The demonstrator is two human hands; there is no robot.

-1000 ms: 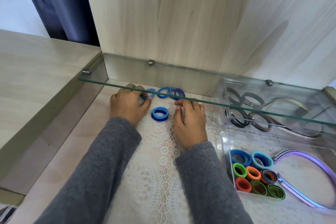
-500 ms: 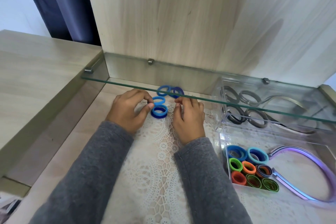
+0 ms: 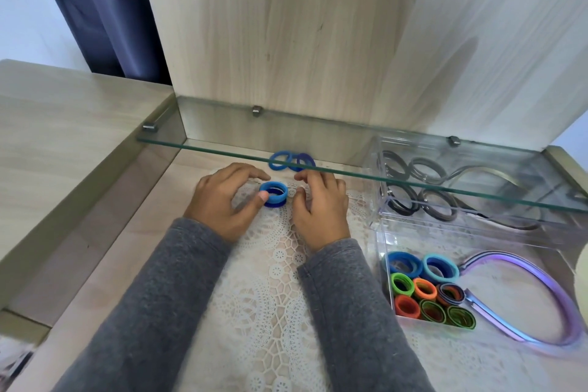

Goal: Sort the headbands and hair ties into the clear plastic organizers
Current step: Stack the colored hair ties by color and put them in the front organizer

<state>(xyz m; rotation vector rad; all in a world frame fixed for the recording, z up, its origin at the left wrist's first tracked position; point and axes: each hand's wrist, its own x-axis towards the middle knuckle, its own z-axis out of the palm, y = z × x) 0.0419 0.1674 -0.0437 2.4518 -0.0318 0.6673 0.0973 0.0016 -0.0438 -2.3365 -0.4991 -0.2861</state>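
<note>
The left hand [image 3: 222,204] pinches a stack of blue hair ties [image 3: 274,195] between thumb and forefinger on the surface [image 3: 264,312]. The right hand [image 3: 321,207], fingers loosely curled and holding nothing, rests just beside the stack.

Left hand [image 3: 222,204] has moved a light blue tie [image 3: 273,190] onto the darker tie [image 3: 274,204]

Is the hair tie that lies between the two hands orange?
No, the hair tie between the left hand and the right hand is light blue, like the others on the mat.
</note>
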